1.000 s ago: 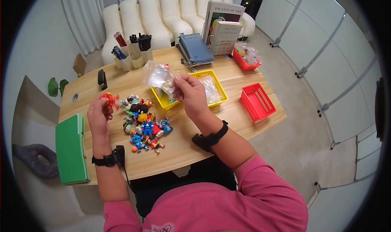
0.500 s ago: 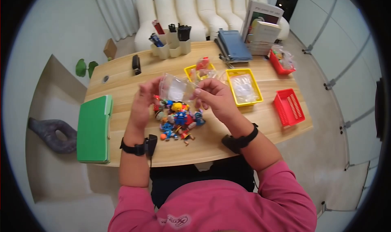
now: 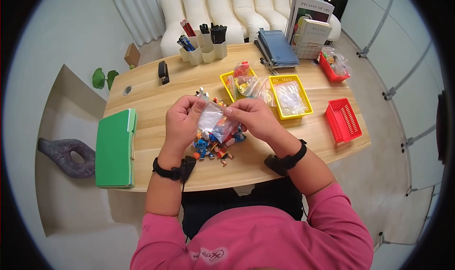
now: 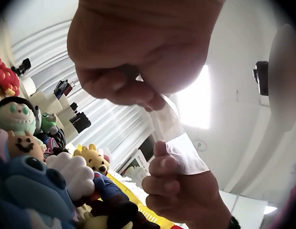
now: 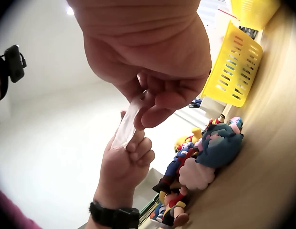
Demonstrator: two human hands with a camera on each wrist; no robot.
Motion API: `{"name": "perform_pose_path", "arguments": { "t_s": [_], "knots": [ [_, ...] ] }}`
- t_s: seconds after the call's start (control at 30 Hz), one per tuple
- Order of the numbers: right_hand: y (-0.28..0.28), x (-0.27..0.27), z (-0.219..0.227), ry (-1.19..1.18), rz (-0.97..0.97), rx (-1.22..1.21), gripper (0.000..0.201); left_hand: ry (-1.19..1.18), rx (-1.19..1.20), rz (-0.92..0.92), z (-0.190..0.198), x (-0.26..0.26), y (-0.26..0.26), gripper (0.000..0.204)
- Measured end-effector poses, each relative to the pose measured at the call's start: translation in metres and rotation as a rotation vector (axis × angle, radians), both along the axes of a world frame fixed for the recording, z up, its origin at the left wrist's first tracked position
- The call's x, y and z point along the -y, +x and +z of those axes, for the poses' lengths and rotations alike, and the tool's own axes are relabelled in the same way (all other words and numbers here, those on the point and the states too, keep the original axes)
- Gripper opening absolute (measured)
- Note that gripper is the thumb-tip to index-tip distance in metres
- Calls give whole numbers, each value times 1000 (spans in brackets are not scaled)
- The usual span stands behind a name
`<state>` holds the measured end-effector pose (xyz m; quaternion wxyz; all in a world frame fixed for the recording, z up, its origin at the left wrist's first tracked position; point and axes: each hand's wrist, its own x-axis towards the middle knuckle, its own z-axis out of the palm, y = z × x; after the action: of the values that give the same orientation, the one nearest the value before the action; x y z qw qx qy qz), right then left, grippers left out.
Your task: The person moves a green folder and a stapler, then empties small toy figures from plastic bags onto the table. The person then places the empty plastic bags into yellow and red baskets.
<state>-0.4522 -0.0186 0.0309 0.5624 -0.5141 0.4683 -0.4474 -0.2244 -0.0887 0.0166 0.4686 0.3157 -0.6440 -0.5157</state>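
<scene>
Above the pile of toy figures, a clear plastic bag (image 3: 211, 118) is stretched between two hands. The left hand (image 3: 182, 123) pinches one side of its top edge between thumb and fingers, and the right hand (image 3: 254, 118) pinches the other. In the left wrist view the bag (image 4: 186, 152) looks flat, with a white area. Small figures, among them a blue one (image 3: 202, 148) and one in a straw hat (image 3: 221, 152), lie on the wooden table just under the hands, which partly hide the pile. Whether the bag's mouth is parted cannot be told.
Behind the hands are a yellow basket of bagged toys (image 3: 246, 84) and a yellow basket (image 3: 309, 108) holding clear bags. A red basket (image 3: 344, 123) stands right, a filled red basket (image 3: 330, 71) behind it. Green folders (image 3: 113, 149) lie left, a stapler (image 3: 163, 73) back left.
The left hand no longer shows the red figure it held and now grips the bag too. The bag has come from over the yellow baskets to above the pile. The head view has shifted.
</scene>
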Motion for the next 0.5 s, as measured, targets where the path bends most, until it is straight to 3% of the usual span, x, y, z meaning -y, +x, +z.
{"name": "perform_pose_path", "arguments": {
  "t_s": [0.17,0.2,0.27,0.3,0.37,0.5],
  "knots": [
    [6,0,-3,1,-17,152,16,-41,20,73,-1,4,5,28],
    [10,-1,-4,2,-19,154,16,-8,12,8,0,5,6,29],
    [17,-1,-7,-17,-10,389,15,26,5,-59,0,5,6,29],
    [14,0,-11,-17,-10,389,15,42,-11,-123,-1,4,5,30],
    [6,2,-15,-24,128,166,20,57,-28,-186,2,0,4,30],
    [3,3,-14,-80,-4,174,25,162,-119,-271,13,-6,1,30]
  ]
}}
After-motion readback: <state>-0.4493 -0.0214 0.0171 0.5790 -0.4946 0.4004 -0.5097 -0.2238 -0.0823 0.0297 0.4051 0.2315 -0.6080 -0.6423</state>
